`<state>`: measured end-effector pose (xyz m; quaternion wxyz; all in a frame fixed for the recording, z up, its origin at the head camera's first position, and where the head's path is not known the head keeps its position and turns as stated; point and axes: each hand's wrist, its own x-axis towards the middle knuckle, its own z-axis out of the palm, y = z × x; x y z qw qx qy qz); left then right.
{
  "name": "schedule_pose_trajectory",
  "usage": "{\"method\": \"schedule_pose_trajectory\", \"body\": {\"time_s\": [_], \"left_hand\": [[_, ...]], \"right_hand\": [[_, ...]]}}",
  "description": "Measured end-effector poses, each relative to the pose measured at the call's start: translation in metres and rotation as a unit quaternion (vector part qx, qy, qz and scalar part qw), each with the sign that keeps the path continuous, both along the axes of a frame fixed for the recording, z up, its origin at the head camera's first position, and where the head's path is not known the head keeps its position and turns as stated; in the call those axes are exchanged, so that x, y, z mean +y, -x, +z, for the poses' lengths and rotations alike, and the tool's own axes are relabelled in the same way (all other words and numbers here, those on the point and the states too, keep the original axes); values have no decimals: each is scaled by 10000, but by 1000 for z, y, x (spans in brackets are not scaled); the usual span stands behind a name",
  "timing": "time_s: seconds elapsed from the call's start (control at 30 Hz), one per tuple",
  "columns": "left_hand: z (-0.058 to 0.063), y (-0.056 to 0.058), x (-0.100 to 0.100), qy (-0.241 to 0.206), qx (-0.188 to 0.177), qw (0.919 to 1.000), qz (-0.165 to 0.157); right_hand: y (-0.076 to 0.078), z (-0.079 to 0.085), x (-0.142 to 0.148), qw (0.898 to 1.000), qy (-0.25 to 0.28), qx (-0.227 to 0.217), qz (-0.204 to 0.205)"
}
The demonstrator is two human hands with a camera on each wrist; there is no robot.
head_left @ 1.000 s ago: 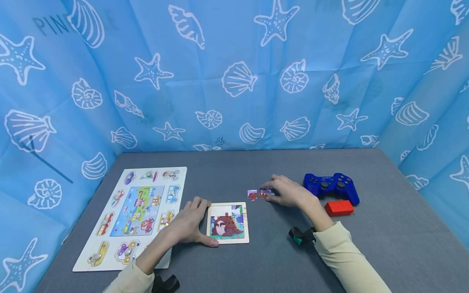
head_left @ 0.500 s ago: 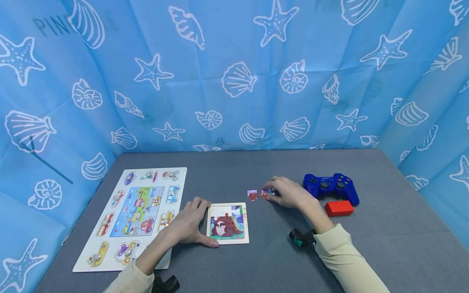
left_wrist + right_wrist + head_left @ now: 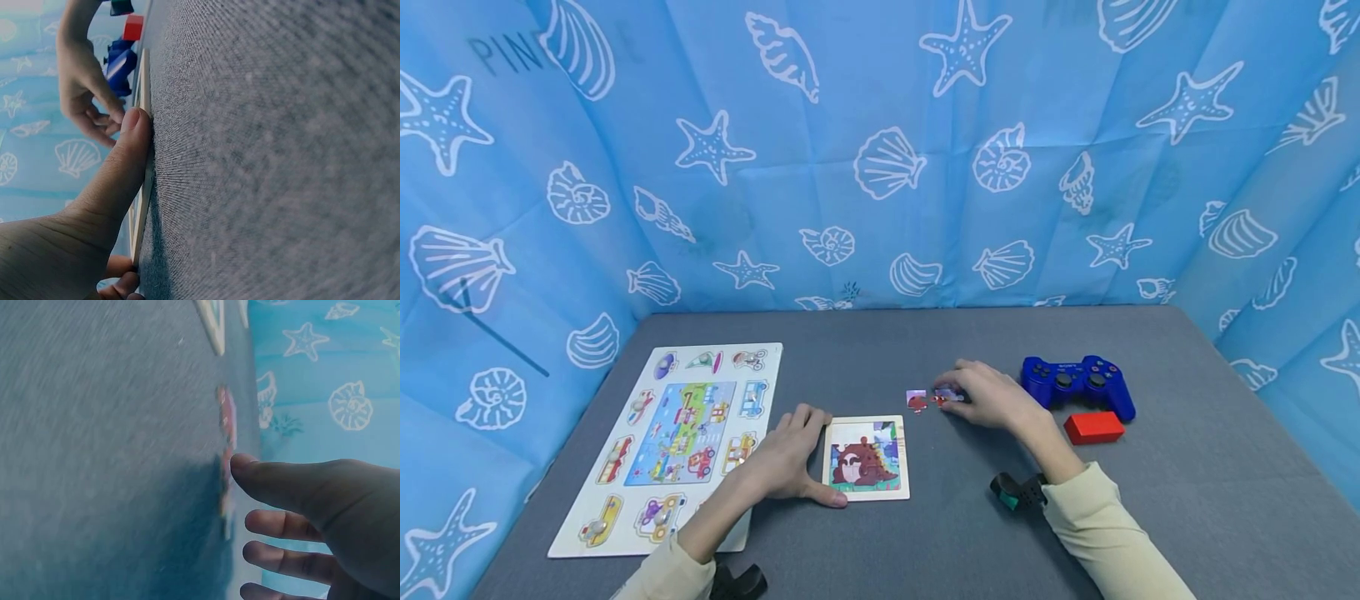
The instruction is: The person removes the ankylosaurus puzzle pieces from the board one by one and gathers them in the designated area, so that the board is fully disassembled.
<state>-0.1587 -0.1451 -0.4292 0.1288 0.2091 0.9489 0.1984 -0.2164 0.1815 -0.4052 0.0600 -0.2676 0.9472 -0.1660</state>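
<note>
My left hand [image 3: 788,457] holds a small wooden jigsaw tray [image 3: 905,467] at its left side. The thumb lies along the near edge, and the other fingers are at the far left corner. Inside the tray, a brown dinosaur picture [image 3: 872,465] shows, with a pale bare patch at its upper left. Beyond the tray lie two loose jigsaw pieces, a left piece [image 3: 916,402] and a right piece [image 3: 939,401]. My right hand [image 3: 988,395] is over the right piece and partly hides it. In the right wrist view its thumb [image 3: 245,472] meets that piece while the other fingers are extended.
A large white peg puzzle board [image 3: 568,533] with vehicle pictures lies at the left. At the right are a blue game controller [image 3: 1078,381] and a red block [image 3: 1094,427], close to the right forearm. A blue shell-patterned curtain [image 3: 880,225] surrounds the grey table [image 3: 955,542].
The right hand's fingers shift slightly over the right jigsaw piece, and the gap between the two pieces looks a little wider. The left hand and the tray stay in place.
</note>
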Motion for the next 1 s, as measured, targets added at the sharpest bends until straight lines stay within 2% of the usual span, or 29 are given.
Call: {"method": "schedule_pose_trajectory", "body": {"time_s": [0.53, 1.0], "left_hand": [[0, 0, 0, -5, 14, 10000, -2], [0, 1, 0, 8, 16, 10000, -33]], "right_hand": [[-16, 16, -30, 9988, 184, 237, 390], [-19, 16, -65, 9950, -34, -484, 874]]}}
